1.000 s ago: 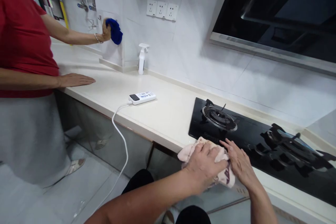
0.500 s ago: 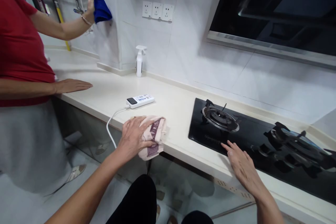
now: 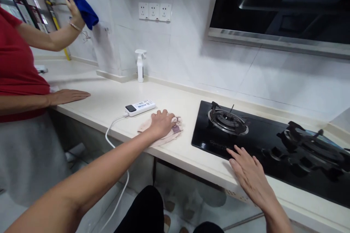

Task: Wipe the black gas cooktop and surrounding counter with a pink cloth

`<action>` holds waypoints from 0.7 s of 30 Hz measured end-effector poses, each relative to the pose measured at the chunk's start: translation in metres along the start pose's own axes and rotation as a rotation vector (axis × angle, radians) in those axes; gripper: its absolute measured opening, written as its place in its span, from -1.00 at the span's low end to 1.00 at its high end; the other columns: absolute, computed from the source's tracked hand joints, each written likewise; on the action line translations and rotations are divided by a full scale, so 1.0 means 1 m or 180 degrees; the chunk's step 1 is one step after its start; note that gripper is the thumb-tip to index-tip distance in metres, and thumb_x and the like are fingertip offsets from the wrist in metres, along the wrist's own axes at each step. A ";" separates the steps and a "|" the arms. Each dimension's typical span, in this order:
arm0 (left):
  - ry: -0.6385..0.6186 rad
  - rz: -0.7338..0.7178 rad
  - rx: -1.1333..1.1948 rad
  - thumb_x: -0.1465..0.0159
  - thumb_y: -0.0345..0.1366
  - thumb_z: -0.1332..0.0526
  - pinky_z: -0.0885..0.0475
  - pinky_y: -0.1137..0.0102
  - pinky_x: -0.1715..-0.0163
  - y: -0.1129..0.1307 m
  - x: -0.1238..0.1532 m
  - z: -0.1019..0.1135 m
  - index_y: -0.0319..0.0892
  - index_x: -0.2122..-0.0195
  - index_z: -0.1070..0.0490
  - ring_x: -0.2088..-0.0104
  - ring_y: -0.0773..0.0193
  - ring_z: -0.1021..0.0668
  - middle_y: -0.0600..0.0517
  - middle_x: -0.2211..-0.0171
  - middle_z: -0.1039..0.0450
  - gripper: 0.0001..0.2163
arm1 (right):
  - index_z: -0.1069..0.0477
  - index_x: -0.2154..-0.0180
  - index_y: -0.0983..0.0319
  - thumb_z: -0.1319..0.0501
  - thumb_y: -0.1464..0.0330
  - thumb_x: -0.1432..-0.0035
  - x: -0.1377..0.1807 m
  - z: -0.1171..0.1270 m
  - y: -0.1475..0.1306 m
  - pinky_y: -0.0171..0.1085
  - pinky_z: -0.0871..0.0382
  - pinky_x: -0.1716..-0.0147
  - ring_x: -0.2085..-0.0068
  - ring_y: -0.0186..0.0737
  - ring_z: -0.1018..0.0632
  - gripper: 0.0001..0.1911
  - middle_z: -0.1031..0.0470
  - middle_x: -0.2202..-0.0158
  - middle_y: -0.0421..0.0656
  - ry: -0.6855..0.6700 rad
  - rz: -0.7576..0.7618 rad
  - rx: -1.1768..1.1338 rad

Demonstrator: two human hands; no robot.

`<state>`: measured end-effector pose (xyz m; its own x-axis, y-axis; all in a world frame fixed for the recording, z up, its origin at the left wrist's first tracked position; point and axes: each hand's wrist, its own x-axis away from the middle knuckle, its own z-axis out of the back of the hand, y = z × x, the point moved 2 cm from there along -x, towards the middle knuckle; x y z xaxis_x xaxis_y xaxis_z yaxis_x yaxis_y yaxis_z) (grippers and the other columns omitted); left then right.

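Note:
My left hand presses down on a pale pink cloth with a purple pattern, fingers curled over it, on the cream countertop just left of the black gas hob. My right hand lies flat with fingers spread at the hob's front edge, holding nothing. A white power strip lies just behind the cloth, its white cable hanging over the counter's front edge.
A person in a red top stands at the left, one hand flat on the counter, the other holding a blue cloth against the wall. A white spray bottle stands by the tiled wall. Two burners sit on the hob under a dark hood.
My left hand has carried the cloth from the hob's front left corner leftward onto the countertop, then back toward the wall. My right hand stayed by the hob. The other person's blue cloth rose.

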<state>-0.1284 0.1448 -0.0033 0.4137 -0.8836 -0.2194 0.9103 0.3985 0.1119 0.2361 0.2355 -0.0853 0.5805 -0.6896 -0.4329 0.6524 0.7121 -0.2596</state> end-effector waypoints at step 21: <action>0.0106 -0.0704 0.0259 -0.42 -0.01 -0.05 -0.25 -0.07 -0.13 0.070 0.020 -0.008 -0.07 -0.12 -0.51 -0.13 -0.17 -0.39 -0.18 -0.16 -0.41 -0.58 | -0.38 -0.25 0.01 0.16 -0.06 -0.46 -0.008 0.002 -0.010 0.22 -0.01 -0.38 -0.42 0.01 -0.20 -0.41 -0.28 -0.37 -0.13 -0.0037 -0.0071 0.0275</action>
<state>-0.0563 0.1574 -0.0079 0.2057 -0.9380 -0.2791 0.9755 0.1738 0.1350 0.2254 0.2337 -0.0776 0.5707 -0.7070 -0.4177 0.7044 0.6829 -0.1934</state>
